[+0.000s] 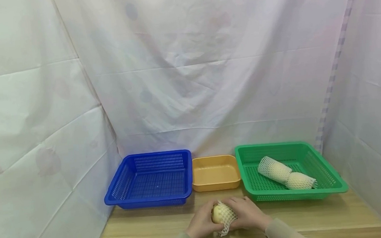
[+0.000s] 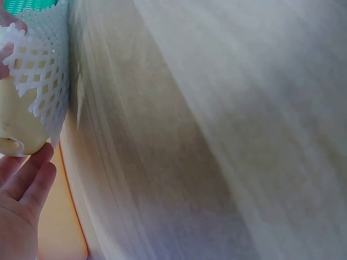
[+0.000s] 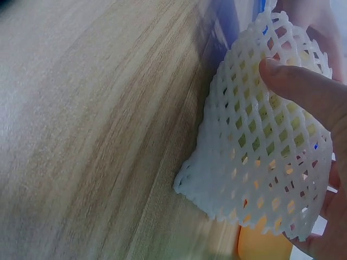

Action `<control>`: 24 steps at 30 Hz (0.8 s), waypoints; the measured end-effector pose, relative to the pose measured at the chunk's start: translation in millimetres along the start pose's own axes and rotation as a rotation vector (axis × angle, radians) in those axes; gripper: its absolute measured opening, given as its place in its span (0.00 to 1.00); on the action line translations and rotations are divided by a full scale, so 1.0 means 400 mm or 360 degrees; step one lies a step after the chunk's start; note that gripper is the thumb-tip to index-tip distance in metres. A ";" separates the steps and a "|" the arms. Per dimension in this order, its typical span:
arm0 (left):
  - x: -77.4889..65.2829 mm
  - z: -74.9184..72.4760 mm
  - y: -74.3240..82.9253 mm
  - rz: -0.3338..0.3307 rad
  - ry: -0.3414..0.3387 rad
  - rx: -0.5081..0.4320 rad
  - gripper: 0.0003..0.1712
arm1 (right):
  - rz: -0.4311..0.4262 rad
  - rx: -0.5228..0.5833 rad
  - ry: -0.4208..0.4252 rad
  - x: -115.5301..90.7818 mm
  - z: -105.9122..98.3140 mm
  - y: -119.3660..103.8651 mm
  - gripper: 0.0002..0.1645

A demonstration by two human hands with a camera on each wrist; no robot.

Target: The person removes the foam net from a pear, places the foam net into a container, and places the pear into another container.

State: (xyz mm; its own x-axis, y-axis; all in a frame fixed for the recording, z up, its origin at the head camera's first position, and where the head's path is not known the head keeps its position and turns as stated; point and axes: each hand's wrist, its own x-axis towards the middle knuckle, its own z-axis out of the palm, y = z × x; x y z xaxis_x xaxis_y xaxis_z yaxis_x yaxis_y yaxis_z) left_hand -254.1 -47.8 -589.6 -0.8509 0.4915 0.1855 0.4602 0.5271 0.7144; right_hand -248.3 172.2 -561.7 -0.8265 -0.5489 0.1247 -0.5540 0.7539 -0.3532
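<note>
Over the near part of the table, both hands hold a round, pale yellow fruit (image 1: 216, 215) partly inside a white foam net sleeve (image 1: 228, 217). My left hand (image 1: 201, 222) grips the fruit's bare end from the left; in the left wrist view its fingertips touch the fruit (image 2: 21, 119) near a small brownish hollow. From the other side, my right hand (image 1: 249, 213) grips the foam net. The right wrist view has the thumb (image 3: 293, 84) pressing on the mesh, while the sleeve's wide end (image 3: 249, 208) hangs loose past the fruit.
At the back left stands a blue basket (image 1: 150, 204), with a shallow orange-yellow tray (image 1: 217, 186) beside it. A green basket (image 1: 251, 193) on the right holds two net-wrapped fruits (image 1: 276, 170). White cloth (image 1: 187, 77) hangs behind and along both sides of the wooden table (image 1: 136, 233).
</note>
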 end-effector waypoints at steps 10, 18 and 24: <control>-0.011 -0.005 0.000 0.0041 0.0001 0.0052 0.38 | 0.0005 0.0021 0.0012 -0.005 0.001 0.004 0.51; -0.017 -0.009 0.000 0.0090 0.0020 0.0218 0.43 | 0.0041 0.0030 0.0007 -0.004 0.002 0.009 0.51; -0.018 -0.009 -0.007 0.0104 0.0028 0.0222 0.44 | 0.0030 -0.0005 0.0016 -0.003 0.005 0.015 0.50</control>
State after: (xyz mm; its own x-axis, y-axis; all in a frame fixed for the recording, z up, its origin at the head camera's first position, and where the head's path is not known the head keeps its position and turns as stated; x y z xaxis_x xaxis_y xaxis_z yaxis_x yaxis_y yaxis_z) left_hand -250.0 -55.3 -590.5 -0.8217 0.5164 0.2410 0.5444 0.5863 0.5999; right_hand -250.4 176.7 -565.6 -0.8380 -0.5307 0.1273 -0.5383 0.7654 -0.3527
